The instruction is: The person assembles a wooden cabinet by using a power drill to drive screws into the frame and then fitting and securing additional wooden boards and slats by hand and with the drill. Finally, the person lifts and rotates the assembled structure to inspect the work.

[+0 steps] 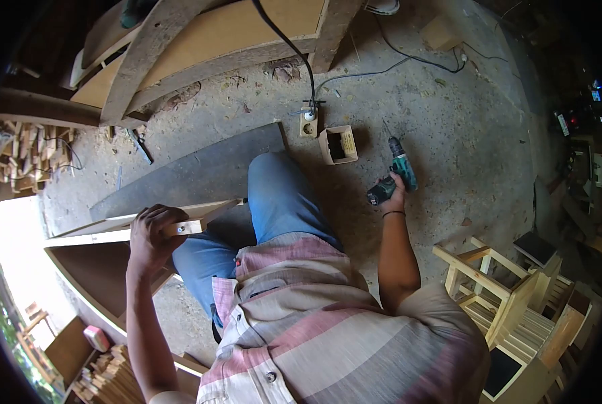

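Note:
My right hand is wrapped round the grip of a green and black cordless drill, held out to the side over the concrete floor. Its thin bit points away from me. On the other side, my left hand is closed on the end of a wooden frame that rests by my left leg. A screw head shows in the wood's end face beside my fingers. Dark panelling fills part of the frame. My left fingertips are partly hidden behind the wood.
Ahead lie an open cardboard box and a power socket block with a black cable. A dark mat lies before my knees. Wooden stools stand at right, wood offcuts at left, a workbench at the top.

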{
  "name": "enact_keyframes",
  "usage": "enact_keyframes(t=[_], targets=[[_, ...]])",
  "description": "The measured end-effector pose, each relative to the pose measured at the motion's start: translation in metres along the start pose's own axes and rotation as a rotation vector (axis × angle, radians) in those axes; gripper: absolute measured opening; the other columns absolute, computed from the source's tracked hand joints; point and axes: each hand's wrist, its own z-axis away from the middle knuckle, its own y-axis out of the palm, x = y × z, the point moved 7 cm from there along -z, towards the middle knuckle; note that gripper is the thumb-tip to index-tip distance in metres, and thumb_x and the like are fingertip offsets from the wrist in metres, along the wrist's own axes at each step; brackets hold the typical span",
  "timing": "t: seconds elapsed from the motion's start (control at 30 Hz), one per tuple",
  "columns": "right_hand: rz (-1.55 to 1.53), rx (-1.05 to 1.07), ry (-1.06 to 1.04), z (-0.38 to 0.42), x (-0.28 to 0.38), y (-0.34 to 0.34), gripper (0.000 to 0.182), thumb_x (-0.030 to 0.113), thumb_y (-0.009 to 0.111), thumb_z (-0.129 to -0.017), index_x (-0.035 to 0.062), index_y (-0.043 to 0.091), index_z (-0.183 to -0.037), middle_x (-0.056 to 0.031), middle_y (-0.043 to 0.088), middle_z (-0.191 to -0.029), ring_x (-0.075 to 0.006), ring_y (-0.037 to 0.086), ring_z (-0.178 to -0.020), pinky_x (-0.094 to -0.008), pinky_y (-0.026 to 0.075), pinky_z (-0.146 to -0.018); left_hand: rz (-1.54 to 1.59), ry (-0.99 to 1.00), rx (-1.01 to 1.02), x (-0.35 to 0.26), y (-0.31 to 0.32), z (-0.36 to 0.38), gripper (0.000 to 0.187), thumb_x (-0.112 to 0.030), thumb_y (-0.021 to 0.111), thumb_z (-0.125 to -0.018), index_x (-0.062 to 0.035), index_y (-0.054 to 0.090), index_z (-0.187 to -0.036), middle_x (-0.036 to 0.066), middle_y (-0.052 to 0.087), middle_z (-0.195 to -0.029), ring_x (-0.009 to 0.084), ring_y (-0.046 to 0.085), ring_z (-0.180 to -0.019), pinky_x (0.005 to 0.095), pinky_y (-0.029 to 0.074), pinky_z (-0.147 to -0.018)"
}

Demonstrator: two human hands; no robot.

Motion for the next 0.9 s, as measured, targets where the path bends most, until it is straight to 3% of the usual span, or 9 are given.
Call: enact_keyframes(t=[0.13, 0.23, 0.3, 0.33, 0.37, 0.53, 0.7, 0.8, 0.9], targets=[[0.058, 0.180, -0.202, 0.084, 0.039, 0.072, 0.018, 0.007, 0.069, -0.083, 0.0043, 0.060, -0.099, -0.0079, 0.063, -0.095, -0.0270, 0.065, -0.093, -0.0432, 0.055, -0.088, 0.013, 0.031, 0.004, -0.003, -0.003, 0.002, 0.023, -0.016, 0.076, -0.066, -0.0077, 0.070, -0.086, 0.007, 0.071, -0.094, 0.0301, 0.066, -0.090, 0.0406, 0.050, -0.084], [0.240, 0.409, -0.140, 0.134, 0.030, 0.110, 0.016, 0.007, 0.068, -0.083, 0.0010, 0.062, -0.097, -0.0097, 0.064, -0.100, -0.0280, 0.066, -0.096, -0.0419, 0.054, -0.091, 0.007, 0.030, 0.002, -0.003, -0.005, 0.006, 0.024, -0.019, 0.076, -0.067, -0.0080, 0.070, -0.087, 0.009, 0.071, -0.094, 0.0317, 0.066, -0.090, 0.0411, 0.051, -0.082], [0.355, 0.452, -0.006, 0.154, -0.018, 0.107, 0.011, 0.007, 0.068, -0.080, -0.0004, 0.064, -0.087, -0.0114, 0.066, -0.089, -0.0234, 0.067, -0.092, -0.0364, 0.052, -0.090, 0.000, 0.050, -0.022, -0.001, -0.005, 0.009, 0.024, -0.020, 0.076, -0.067, -0.0088, 0.070, -0.088, 0.008, 0.070, -0.092, 0.0315, 0.065, -0.089, 0.0414, 0.051, -0.082], [0.852, 0.605, -0.569, 0.162, -0.042, 0.096, 0.012, 0.006, 0.068, -0.078, -0.0002, 0.064, -0.088, -0.0117, 0.067, -0.082, -0.0225, 0.068, -0.084, -0.0360, 0.053, -0.086, -0.012, 0.074, -0.034, -0.002, -0.005, 0.011, 0.025, -0.022, 0.076, -0.067, -0.0095, 0.070, -0.089, 0.008, 0.070, -0.091, 0.0314, 0.065, -0.088, 0.0417, 0.051, -0.081], [0.419, 0.407, -0.178, 0.181, -0.076, 0.099, 0.011, 0.004, 0.068, -0.080, -0.0001, 0.063, -0.090, -0.0114, 0.067, -0.081, -0.0230, 0.068, -0.078, -0.0351, 0.054, -0.080, -0.009, 0.069, -0.051, -0.001, -0.005, 0.014, 0.025, -0.022, 0.076, -0.067, -0.0095, 0.070, -0.089, 0.008, 0.070, -0.091, 0.0314, 0.065, -0.088, 0.0417, 0.051, -0.081], [0.444, 0.412, -0.320, 0.187, -0.045, 0.151, 0.011, 0.003, 0.069, -0.084, 0.0002, 0.062, -0.091, -0.0104, 0.066, -0.081, -0.0226, 0.067, -0.072, -0.0366, 0.055, -0.074, -0.035, 0.059, -0.068, 0.004, -0.007, 0.017, 0.027, -0.023, 0.079, -0.067, -0.0097, 0.071, -0.089, 0.010, 0.068, -0.089, 0.0328, 0.065, -0.084, 0.0416, 0.051, -0.075], [0.507, 0.572, -0.598, 0.273, 0.010, 0.220, 0.015, 0.006, 0.069, -0.086, -0.0012, 0.063, -0.097, -0.0100, 0.067, -0.087, -0.0201, 0.066, -0.077, -0.0347, 0.053, -0.076, -0.077, 0.044, -0.059, 0.005, -0.009, 0.020, 0.026, -0.029, 0.077, -0.072, -0.0130, 0.071, -0.092, 0.009, 0.068, -0.085, 0.0329, 0.066, -0.083, 0.0437, 0.051, -0.074], [0.607, 0.825, -0.429, 0.322, 0.023, 0.268, 0.047, 0.012, 0.067, -0.089, -0.0024, 0.053, -0.131, -0.0085, 0.064, -0.091, -0.0177, 0.061, -0.085, -0.0345, 0.050, -0.080, -0.074, 0.066, -0.092, 0.009, -0.007, 0.022, 0.027, -0.031, 0.077, -0.072, -0.0139, 0.072, -0.093, 0.010, 0.069, -0.086, 0.0323, 0.066, -0.083, 0.0440, 0.051, -0.074], [0.579, 0.922, -0.178, 0.337, 0.007, 0.279, 0.055, 0.013, 0.070, -0.088, -0.0041, 0.048, -0.135, -0.0066, 0.061, -0.081, -0.0171, 0.060, -0.076, -0.0322, 0.049, -0.074, -0.081, 0.053, -0.058, 0.009, -0.008, 0.021, 0.028, -0.031, 0.077, -0.072, -0.0149, 0.072, -0.094, 0.009, 0.070, -0.088, 0.0319, 0.066, -0.085, 0.0443, 0.051, -0.075]])
